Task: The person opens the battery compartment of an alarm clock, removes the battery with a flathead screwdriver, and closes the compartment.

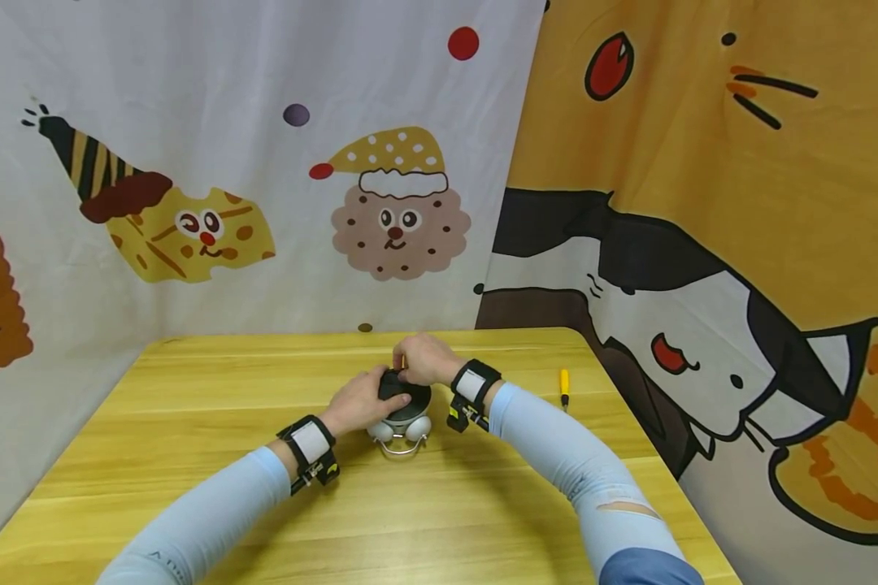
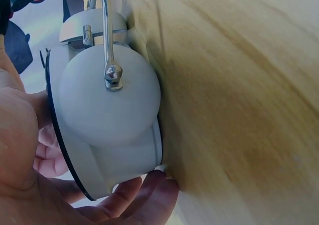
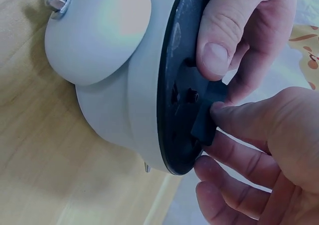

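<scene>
A white twin-bell alarm clock [image 1: 414, 398] lies face down on the table, its black back upward and its bells and wire handle toward me. My left hand [image 1: 357, 403] grips its left side, with the thumb across the back and fingers curled under the rim, as the left wrist view of the white casing [image 2: 109, 100] shows. Over the far part of the back is my right hand [image 1: 428, 360]. In the right wrist view its thumb and fingers pinch a small dark battery cover [image 3: 203, 125], tilted up from the black back [image 3: 174, 70].
A yellow-handled screwdriver [image 1: 564, 383] lies on the wooden table [image 1: 212, 390], right of my right forearm. Cartoon-printed curtains [image 1: 395, 81] hang behind the table and along its right side.
</scene>
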{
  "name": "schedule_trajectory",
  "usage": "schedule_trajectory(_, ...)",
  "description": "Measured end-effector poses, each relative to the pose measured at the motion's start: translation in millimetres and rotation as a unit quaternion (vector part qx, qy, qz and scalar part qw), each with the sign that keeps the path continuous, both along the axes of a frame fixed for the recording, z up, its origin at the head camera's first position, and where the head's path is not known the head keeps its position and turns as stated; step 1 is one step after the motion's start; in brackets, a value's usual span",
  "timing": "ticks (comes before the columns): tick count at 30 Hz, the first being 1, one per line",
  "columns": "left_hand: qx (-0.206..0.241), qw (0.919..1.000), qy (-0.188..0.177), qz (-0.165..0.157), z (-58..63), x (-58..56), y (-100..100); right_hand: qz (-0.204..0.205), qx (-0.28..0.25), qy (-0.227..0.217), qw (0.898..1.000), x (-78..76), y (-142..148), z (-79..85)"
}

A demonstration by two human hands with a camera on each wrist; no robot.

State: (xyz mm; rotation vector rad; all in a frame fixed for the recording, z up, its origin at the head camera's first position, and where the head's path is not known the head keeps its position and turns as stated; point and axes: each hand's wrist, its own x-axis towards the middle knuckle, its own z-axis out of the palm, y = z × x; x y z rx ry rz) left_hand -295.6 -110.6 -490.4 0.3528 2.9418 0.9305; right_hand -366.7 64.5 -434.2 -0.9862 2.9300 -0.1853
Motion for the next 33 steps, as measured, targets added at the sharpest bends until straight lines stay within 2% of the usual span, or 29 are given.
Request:
schedule_trajectory(12, 0.002, 1.0, -0.005, -0.005, 2.0, -0.3, 0.1, -0.01, -0.018, 0.0, 1.0, 5.3, 0.2, 1.0)
schedule_trajectory(23, 0.01, 0.9999, -0.01, -0.005, 0.8, -1.2, -0.8, -0.015, -0.045, -0.018, 0.999, -1.1, 5.2, -0.6)
schedule_trajectory(33, 0.011, 0.9999, -0.008, 0.001, -1.7, -0.9, -2.2, -0.022, -0.058, -0.027, 0.998, -2.0, 14.0, 5.7)
